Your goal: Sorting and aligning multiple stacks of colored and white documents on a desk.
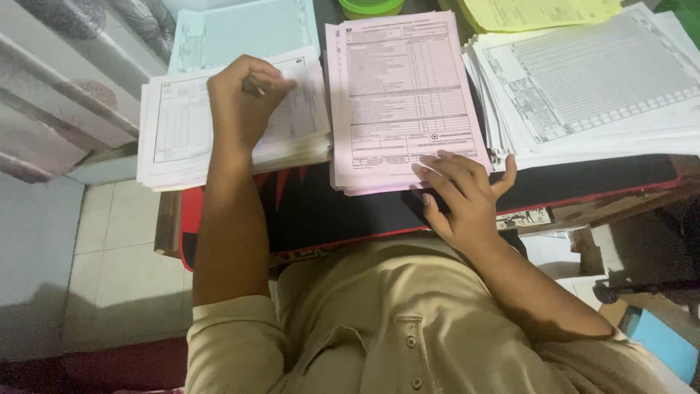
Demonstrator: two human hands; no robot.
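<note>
Three stacks of printed forms lie on a dark table [321,211]. My left hand [244,98] rests on the white stack [175,131] at the left, its fingers curled and pinching at the top sheet. My right hand [459,193] lies with fingers spread on the near right corner of the pink stack [401,87] in the middle. A larger white stack of gridded sheets [590,80] sits to the right, just beyond my right thumb.
A pale blue sheet [240,29] lies behind the left stack, a yellow sheet [539,11] at the back right and a green lid [372,6] at the far edge. A curtain [58,80] and tiled floor [117,263] are left; a blue object [660,339] lies lower right.
</note>
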